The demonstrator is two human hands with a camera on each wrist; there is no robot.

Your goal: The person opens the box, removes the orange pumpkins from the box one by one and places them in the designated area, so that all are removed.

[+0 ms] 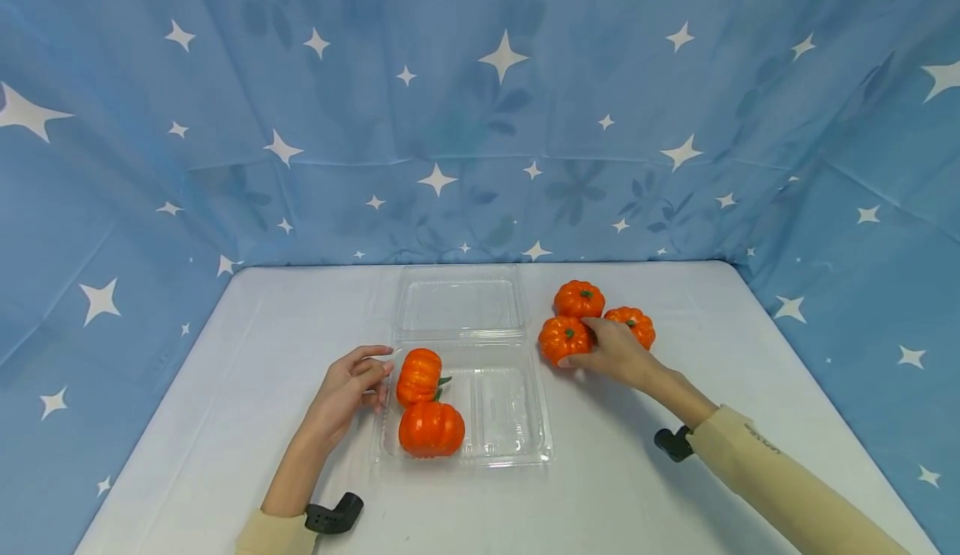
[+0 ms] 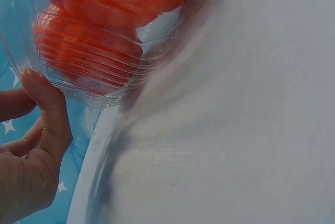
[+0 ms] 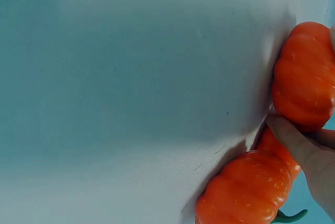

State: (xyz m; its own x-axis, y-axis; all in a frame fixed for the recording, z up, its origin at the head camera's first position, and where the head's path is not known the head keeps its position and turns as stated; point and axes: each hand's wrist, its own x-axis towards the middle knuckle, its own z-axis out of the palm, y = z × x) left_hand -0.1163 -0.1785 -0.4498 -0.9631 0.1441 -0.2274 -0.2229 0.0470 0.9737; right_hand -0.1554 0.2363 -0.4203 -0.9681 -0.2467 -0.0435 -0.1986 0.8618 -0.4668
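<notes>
My right hand point(image 1: 618, 355) grips a small orange pumpkin point(image 1: 564, 340) between thumb and fingers; in the right wrist view the thumb lies along this pumpkin point(image 3: 302, 75). Close by sit a pumpkin behind point(image 1: 579, 298) and another to the right point(image 1: 633, 326), partly covered by the hand. Loosely bent, my left hand point(image 1: 345, 392) is at the left rim of a clear plastic container point(image 1: 513, 405), its thumb tip at the rim in the left wrist view. Inside the container's left half lie two pumpkins, one tipped sideways point(image 1: 420, 377) and one nearer point(image 1: 431, 430).
The container's clear lid point(image 1: 460, 305) lies folded back flat behind it. A white cloth point(image 1: 300, 313) covers the table, and a blue star-patterned curtain point(image 1: 450, 122) hangs at the back and sides.
</notes>
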